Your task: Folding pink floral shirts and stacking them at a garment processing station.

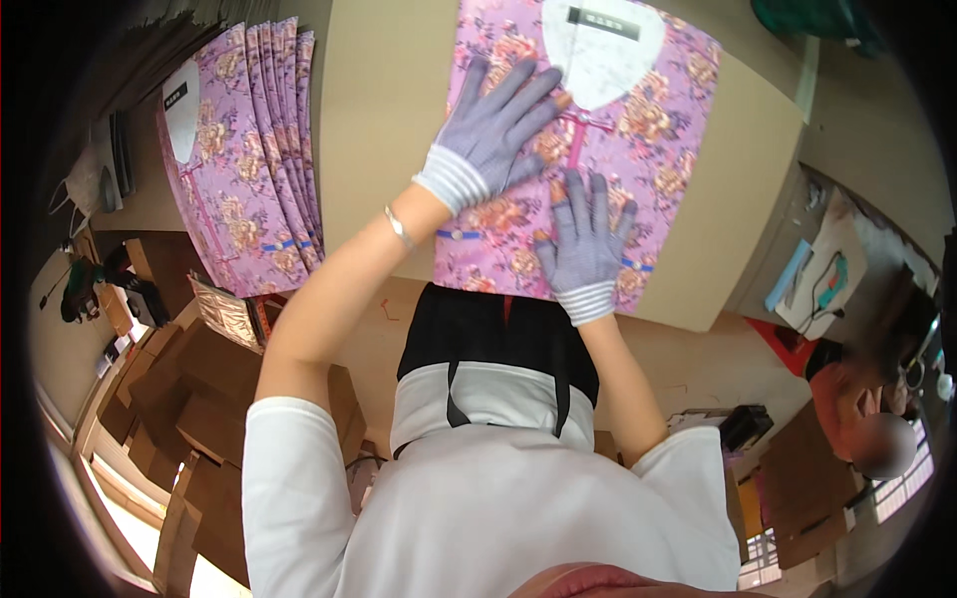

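Note:
A folded purple floral garment (670, 120) lies flat on the tan table (384, 130), its lower edge towards me. It has a white heart-shaped neck panel (606, 62) with a dark label, and a small pink bow (586, 121) below that. My left hand (495, 130), in a grey-lilac glove with a striped cuff, rests flat on its left side with fingers spread. Lower down and to the right, my right hand (588, 239), in a matching glove, lies flat near the garment's lower edge. Neither hand grips anything.
Several similar folded floral garments (234, 149) overlap in a stack at the table's left. Brown cardboard boxes (189, 399) stand on the floor at lower left. At the right, another person (847, 409) is beside a surface with a blue strip (788, 275).

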Motion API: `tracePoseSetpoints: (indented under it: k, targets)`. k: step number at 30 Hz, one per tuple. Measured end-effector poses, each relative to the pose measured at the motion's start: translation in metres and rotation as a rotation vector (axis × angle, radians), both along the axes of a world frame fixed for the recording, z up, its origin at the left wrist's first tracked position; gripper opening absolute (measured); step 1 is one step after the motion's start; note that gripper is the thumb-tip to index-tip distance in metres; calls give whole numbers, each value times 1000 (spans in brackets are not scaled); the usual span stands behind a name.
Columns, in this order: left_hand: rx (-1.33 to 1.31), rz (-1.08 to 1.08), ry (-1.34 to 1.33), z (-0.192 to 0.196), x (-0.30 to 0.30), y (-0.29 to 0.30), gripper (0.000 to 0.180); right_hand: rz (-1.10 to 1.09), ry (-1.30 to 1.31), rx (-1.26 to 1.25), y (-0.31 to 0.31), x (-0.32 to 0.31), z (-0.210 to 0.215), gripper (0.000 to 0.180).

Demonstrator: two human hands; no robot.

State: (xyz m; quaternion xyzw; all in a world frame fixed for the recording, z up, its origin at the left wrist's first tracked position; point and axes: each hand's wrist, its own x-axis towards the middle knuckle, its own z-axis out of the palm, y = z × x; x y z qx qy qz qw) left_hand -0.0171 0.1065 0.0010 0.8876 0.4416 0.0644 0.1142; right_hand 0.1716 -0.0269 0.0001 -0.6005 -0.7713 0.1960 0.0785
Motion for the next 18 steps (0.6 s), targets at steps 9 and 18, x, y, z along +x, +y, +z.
tracePoseSetpoints:
  k: [9, 18]
  targets:
    - [153, 98, 2, 5, 0, 184, 58, -6, 13, 44, -1, -6, -4, 70]
    - [-116, -79, -224, 3, -21, -111, 70, -17, 11, 101, 5, -7, 4, 65]
